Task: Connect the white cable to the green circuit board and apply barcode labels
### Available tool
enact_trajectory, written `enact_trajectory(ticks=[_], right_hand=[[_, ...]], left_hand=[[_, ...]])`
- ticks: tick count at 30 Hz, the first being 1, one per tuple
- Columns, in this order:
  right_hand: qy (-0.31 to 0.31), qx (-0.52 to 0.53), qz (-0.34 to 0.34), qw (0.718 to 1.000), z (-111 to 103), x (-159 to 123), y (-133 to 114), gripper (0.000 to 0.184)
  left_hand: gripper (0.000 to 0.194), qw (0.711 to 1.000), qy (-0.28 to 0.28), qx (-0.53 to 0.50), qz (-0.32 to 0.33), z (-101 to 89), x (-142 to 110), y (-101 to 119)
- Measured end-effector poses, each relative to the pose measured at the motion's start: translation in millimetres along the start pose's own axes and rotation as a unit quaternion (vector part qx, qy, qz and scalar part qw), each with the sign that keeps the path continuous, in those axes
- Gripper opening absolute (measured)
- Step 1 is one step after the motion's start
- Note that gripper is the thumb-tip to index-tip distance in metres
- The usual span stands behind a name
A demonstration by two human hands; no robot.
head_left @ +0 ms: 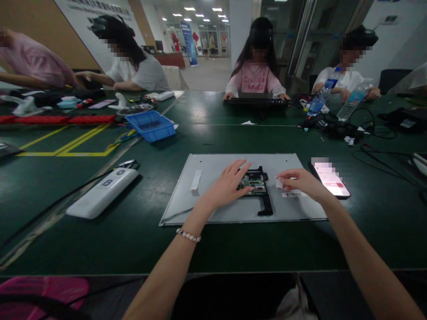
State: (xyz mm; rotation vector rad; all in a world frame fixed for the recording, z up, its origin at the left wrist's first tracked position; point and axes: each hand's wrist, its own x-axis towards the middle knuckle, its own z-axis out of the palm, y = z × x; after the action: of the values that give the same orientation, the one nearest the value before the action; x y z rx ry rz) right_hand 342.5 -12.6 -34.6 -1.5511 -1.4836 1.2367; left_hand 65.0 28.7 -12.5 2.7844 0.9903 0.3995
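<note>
A grey-white flat panel (230, 213) lies on the table in front of me. On its middle sits a green circuit board (255, 183) in a black bracket (266, 205). My left hand (224, 186) rests over the board's left side with fingers outstretched, hiding part of it. To the right of the bracket, my right hand (298, 183) pinches a small white piece of tape or paper (279, 183) just above the panel. A white strip (196, 181) is stuck on the panel's left part, and a printed label (291, 194) lies below my right hand.
A lit phone (330, 178) lies against the panel's right side. Left of the panel is a white power bank (103, 193) with a cable. Farther off stand a blue tray (150, 126) and water bottles (322, 95). Several people sit across the green table (140, 244).
</note>
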Motion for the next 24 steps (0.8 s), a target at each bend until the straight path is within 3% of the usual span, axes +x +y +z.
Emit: enact_trajectory(ticks=[5, 11, 17, 24], right_hand=[[-0.016, -0.006, 0.034, 0.999, 12, 2, -1, 0.022], [0.018, -0.063, -0.029, 0.997, 10, 6, 4, 0.02], [-0.006, 0.002, -0.001, 1.0, 15, 3, 0, 0.018], [-0.016, 0.002, 0.01, 1.0, 23, 3, -2, 0.017]], left_hand=[[0.06, 0.999, -0.022, 0.014, 0.027, 4.6, 2, 12], [0.057, 0.998, -0.029, 0.036, 0.045, 9.0, 4, 18], [0.054, 0.996, -0.036, 0.049, 0.072, 13.1, 6, 21], [0.043, 0.993, -0.035, 0.05, 0.098, 11.3, 7, 30]])
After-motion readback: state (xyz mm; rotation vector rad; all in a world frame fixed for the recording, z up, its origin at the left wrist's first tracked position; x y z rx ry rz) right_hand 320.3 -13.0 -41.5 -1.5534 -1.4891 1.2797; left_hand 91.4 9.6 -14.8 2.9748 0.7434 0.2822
